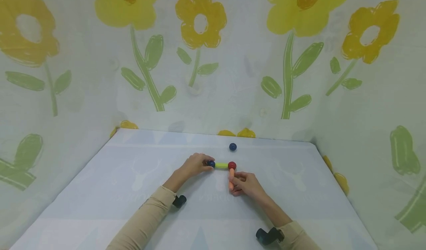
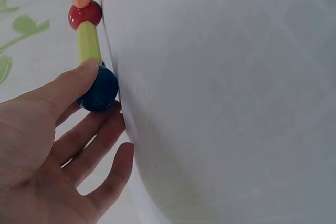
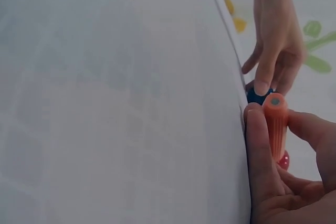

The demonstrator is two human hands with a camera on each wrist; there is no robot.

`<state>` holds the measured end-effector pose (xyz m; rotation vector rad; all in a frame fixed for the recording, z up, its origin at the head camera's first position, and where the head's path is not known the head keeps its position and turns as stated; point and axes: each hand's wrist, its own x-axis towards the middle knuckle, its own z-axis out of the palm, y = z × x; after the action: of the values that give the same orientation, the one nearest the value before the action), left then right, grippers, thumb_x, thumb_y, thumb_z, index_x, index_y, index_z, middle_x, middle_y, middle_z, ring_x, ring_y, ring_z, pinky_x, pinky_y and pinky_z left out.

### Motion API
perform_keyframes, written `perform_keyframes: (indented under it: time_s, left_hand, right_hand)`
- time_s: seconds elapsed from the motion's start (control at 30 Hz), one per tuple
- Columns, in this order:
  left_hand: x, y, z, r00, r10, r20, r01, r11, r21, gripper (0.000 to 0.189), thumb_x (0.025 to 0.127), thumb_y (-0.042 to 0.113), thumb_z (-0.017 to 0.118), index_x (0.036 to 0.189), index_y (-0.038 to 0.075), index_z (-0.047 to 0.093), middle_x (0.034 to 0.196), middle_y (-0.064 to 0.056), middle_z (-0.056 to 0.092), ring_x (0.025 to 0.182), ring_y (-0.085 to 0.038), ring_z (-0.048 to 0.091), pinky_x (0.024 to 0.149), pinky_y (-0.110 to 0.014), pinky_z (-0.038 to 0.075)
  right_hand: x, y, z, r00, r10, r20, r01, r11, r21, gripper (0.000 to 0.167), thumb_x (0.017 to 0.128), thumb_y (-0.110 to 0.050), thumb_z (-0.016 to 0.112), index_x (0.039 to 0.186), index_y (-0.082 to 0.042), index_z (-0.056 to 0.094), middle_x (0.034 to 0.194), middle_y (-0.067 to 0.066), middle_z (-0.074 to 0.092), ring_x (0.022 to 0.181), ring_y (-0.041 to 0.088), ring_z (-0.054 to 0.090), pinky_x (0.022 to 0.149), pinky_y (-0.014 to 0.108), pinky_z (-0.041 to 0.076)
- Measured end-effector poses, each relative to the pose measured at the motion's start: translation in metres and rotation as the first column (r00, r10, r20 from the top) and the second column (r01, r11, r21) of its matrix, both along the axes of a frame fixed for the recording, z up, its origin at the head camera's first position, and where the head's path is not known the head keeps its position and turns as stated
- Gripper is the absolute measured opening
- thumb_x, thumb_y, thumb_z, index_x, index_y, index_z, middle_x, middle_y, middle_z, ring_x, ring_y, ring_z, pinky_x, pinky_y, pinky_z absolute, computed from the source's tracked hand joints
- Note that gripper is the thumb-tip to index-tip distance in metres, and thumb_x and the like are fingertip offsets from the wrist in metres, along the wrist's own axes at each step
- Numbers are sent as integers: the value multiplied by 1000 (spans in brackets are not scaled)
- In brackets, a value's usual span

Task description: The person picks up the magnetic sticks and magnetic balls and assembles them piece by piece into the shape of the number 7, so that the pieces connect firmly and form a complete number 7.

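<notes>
A blue ball [image 1: 211, 164], a yellow-green ribbed rod [image 1: 221, 165], a red ball [image 1: 232, 165] and an orange ribbed rod [image 1: 231, 179] are joined in an L shape on the table. My left hand [image 1: 196, 164] pinches the blue ball at the left end, its thumb reaching the near end of the green rod [image 2: 88, 43] in the left wrist view. The orange rod [image 3: 276, 121] sits between the thumb and fingers of my right hand [image 1: 247, 184]; its free end shows a small grey disc. Most of the red ball [image 3: 284, 160] is hidden in the right wrist view.
A second blue ball [image 1: 233, 147] lies alone behind the joined pieces, near the table's back edge. The pale patterned table [image 1: 133, 205] meets flower-printed cloth [image 1: 233, 76] at the back and sides. Black wrist-worn devices [image 1: 266, 236] hang below both wrists.
</notes>
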<state>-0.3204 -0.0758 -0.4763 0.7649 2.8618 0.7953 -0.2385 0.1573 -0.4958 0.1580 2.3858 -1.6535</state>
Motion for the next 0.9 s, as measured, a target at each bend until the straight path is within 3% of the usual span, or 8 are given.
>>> perform_keyframes:
  time_s: [0.3, 0.6, 0.77, 0.9]
  left_hand:
    - [3, -5, 0, 1000, -21, -12, 21, 1000, 13, 47, 85, 28, 76, 129, 13, 65, 108, -5, 73, 89, -12, 63, 84, -34, 54]
    - [12, -8, -4, 999, -33, 43, 31, 999, 39, 66, 88, 37, 73, 146, 18, 47, 128, -7, 67, 106, -18, 62, 93, -39, 51]
    - [22, -8, 1, 998, -28, 59, 25, 998, 62, 67, 89, 40, 71, 147, 17, 46, 140, -7, 58, 120, -25, 61, 100, -44, 49]
    - [31, -8, 8, 998, -46, 44, 44, 998, 48, 65, 89, 42, 71, 145, 16, 48, 141, -10, 56, 118, -26, 59, 99, -45, 50]
  right_hand:
    - [-2, 0, -2, 1000, 0, 10, 0, 1000, 1, 67, 90, -44, 69, 136, 1, 53, 89, 7, 73, 70, 14, 70, 65, 27, 59]
    - [1, 3, 0, 1000, 3, 17, -3, 1000, -3, 64, 89, -42, 70, 135, 1, 53, 87, 7, 73, 70, 15, 71, 66, 27, 59]
    - [1, 2, 0, 1000, 9, 16, -9, 1000, -2, 61, 88, -37, 73, 134, 0, 55, 89, 8, 72, 69, 14, 70, 64, 27, 58]
    - [0, 3, -1, 1000, 10, 18, -10, 1000, -10, 61, 88, -38, 72, 134, -1, 55, 90, 8, 72, 70, 14, 70, 65, 27, 59]
